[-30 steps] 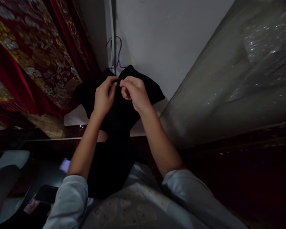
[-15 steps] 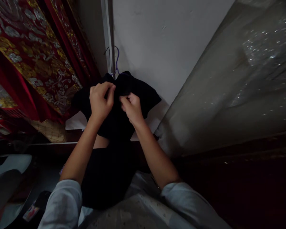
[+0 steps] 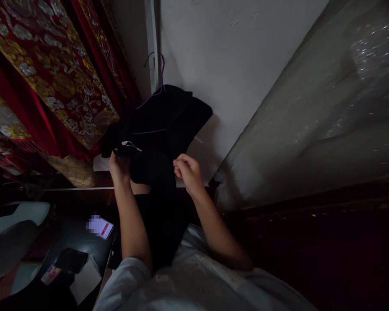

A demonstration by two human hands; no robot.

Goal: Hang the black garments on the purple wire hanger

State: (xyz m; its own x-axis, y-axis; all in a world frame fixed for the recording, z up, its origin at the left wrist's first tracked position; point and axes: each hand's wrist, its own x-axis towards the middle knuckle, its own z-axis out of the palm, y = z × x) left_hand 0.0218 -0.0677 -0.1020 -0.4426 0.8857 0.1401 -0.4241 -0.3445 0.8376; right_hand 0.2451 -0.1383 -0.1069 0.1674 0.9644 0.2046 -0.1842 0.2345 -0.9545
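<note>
A black garment [image 3: 181,112] hangs on a thin purple wire hanger [image 3: 163,69] against a white panel. Its front has been drawn apart, so part of the hanger's lower bar shows across the dark cloth. A small white tag on a string [image 3: 131,145] lies at the garment's left part. My left hand [image 3: 119,167] is closed on the garment's lower left edge, its fingertips partly lost in the dark fabric. My right hand [image 3: 188,170] has curled fingers at the lower right edge, pinching the black cloth.
Red cloth with gold and silver embroidery [image 3: 68,82] hangs at left. A dark table [image 3: 66,235] at lower left bears a lit phone [image 3: 104,229], a black flat object [image 3: 71,260] and white paper [image 3: 86,280]. Shiny plastic sheeting [image 3: 294,129] covers the right side.
Both hands have come down from the garment's neck and moved apart, the left one outward. The garment has opened, baring the hanger bar and tag. The phone has come into view.
</note>
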